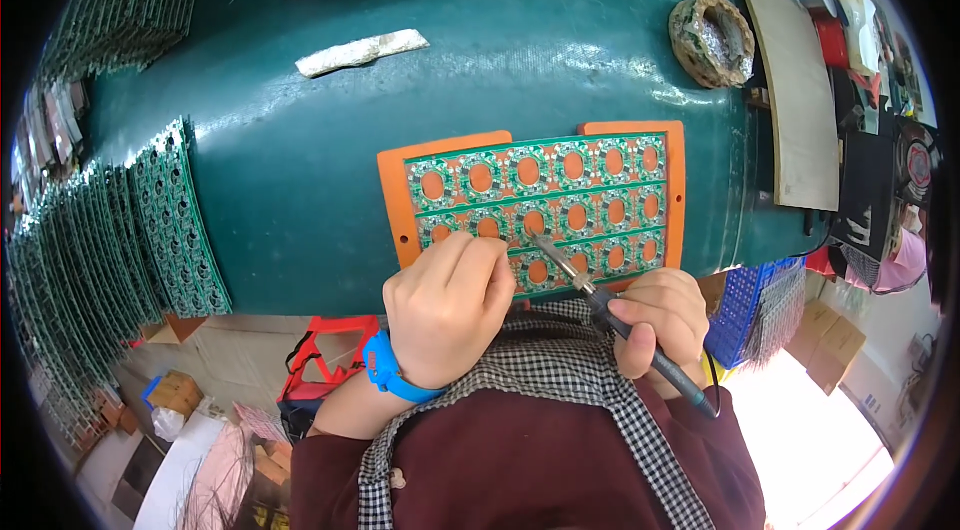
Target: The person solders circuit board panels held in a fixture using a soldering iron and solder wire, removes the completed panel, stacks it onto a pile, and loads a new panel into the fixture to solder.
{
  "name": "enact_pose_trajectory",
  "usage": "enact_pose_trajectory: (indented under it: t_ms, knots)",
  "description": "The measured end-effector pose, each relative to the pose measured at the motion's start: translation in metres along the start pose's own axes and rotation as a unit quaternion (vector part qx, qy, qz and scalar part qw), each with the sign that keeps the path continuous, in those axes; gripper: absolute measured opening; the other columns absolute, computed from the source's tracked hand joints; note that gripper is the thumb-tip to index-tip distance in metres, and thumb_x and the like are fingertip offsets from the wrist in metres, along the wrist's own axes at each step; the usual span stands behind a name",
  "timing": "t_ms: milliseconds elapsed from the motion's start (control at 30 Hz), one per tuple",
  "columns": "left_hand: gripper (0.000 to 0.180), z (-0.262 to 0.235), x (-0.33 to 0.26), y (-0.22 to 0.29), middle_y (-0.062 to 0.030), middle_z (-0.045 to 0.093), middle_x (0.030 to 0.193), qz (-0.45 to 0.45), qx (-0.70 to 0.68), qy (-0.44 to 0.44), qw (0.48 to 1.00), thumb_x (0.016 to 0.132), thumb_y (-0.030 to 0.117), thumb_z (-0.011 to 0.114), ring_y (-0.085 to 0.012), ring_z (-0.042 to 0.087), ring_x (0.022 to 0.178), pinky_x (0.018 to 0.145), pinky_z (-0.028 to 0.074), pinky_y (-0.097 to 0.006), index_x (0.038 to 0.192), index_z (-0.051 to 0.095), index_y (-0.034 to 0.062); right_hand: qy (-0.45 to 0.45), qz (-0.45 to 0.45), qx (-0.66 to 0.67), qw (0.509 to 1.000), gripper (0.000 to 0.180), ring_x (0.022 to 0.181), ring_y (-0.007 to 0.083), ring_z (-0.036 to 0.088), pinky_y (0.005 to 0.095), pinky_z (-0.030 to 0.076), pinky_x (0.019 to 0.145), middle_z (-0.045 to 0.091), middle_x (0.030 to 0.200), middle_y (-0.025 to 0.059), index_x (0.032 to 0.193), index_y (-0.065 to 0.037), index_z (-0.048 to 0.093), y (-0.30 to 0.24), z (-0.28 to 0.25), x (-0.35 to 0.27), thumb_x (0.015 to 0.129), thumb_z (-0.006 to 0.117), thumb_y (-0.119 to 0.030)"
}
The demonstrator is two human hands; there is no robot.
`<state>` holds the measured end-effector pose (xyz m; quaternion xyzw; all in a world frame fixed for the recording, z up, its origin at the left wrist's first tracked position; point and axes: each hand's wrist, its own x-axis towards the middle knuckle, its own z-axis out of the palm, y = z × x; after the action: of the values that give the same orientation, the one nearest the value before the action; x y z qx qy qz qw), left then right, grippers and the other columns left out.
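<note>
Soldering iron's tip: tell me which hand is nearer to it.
Left. The left hand is just left of the tip; the right hand grips the handle, farther back.

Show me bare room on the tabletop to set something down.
Green tabletop lies bare between the near-left circuit boards and orange frame, and between that frame and the white strip. Crowded: the frame's circuit panel under the left hand and soldering iron.

Board (553, 192): green, rows of round-holed units, flat in orange tray (677, 170), lower left partly hidden. Tray rim shows both sides. Iron (598, 301): dark grey handle, metal shaft, slanted, tip at board's middle row; contact unclear.
</note>
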<state>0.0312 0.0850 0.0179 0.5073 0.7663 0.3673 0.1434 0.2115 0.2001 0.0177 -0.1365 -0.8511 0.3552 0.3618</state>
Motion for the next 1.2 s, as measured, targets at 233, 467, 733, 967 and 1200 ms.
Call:
enact_pose_trajectory:
  t_ms: [233,467,733,967,1200]
  knots:
    - [0.016,0.000,0.000,-0.002,-0.0070,0.054,0.068,0.023,0.016,0.012,1.000,0.071,-0.005,0.069,-0.0190,0.054,0.054,0.046,0.042,-0.030,0.084,0.063,0.0028,-0.024,-0.020,-0.028,0.999,0.010,0.052,0.0200,0.060,0.0288,0.048,0.048,0.061,0.065,0.0071,0.077,0.001,0.064,-0.001,0.000,0.002,0.076,0.058,-0.007]
    - [0.018,-0.004,0.017,-0.007,-0.0073,0.055,0.075,-0.001,0.045,0.052,0.998,0.074,0.001,0.069,-0.0234,0.057,0.062,0.052,0.046,-0.033,0.090,0.063,0.0044,0.027,-0.001,-0.051,0.998,0.010,0.051,0.0208,0.060,0.0293,0.047,0.045,0.061,0.064,0.0086,0.082,0.002,0.064,0.003,0.005,0.019,0.078,0.059,-0.006]
    - [0.016,0.008,0.026,-0.008,-0.0072,0.055,0.069,-0.005,0.031,0.063,0.998,0.075,-0.005,0.066,-0.0195,0.053,0.055,0.049,0.042,-0.031,0.089,0.063,0.0030,0.018,0.019,-0.057,0.998,0.007,0.051,0.0197,0.061,0.0278,0.047,0.046,0.063,0.065,0.0075,0.079,0.000,0.066,0.008,0.012,0.028,0.076,0.061,-0.006]
    - [0.014,0.007,0.028,-0.010,-0.0077,0.054,0.069,0.026,0.031,0.058,0.997,0.075,-0.004,0.067,-0.0217,0.054,0.059,0.052,0.044,-0.033,0.087,0.064,0.0030,0.007,0.013,-0.048,0.999,0.007,0.051,0.0189,0.060,0.0276,0.047,0.045,0.062,0.064,0.0070,0.079,0.000,0.066,0.009,0.013,0.029,0.076,0.062,-0.005]
    - [0.015,0.000,0.027,-0.009,-0.0069,0.052,0.066,-0.010,0.041,0.059,0.997,0.075,-0.004,0.067,-0.0206,0.054,0.058,0.052,0.043,-0.033,0.088,0.064,0.0032,0.031,0.006,-0.068,0.997,0.008,0.051,0.0193,0.061,0.0278,0.047,0.045,0.062,0.064,0.0073,0.080,0.001,0.066,0.006,0.011,0.029,0.075,0.061,-0.005]
